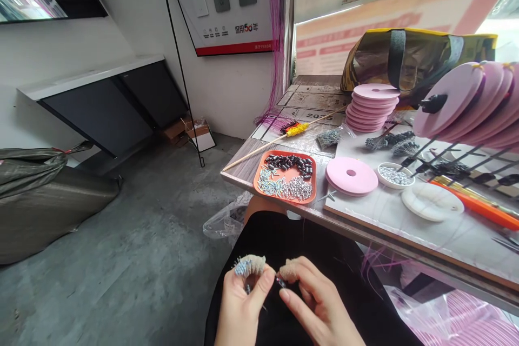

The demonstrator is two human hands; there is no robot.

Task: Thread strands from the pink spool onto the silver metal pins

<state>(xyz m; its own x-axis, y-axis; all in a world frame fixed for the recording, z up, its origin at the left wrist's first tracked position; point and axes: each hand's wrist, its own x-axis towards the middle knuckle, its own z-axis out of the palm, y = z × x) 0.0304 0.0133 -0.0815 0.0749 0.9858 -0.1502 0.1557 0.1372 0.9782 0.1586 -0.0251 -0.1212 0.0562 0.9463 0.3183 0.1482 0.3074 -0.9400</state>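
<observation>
Above my lap, my left hand [246, 297] is closed, its thumb pressed against a curled finger wrapped in a beige covering [256, 264]. Small pale-blue pieces [242, 267] cluster at that finger; what the thumb pinches is too small to make out. Just to the right, my right hand [314, 297] has a similar beige wrap on its index finger. Between its thumb and index finger sits a small dark bead-like piece [280, 282], close to the left thumb. An orange tray [256, 186] beyond the hands holds black beads [290, 162], pale-blue tubes [271, 183] and silvery pieces [298, 189].
Pink discs [352, 175] lie flat beside a white bowl [395, 177] of grey pieces. Behind them stand a pink disc stack [373, 108] and a bag [377, 59]. A thin stick [259, 150] crosses the table edge. Purple threads [277, 27] hang by the wall.
</observation>
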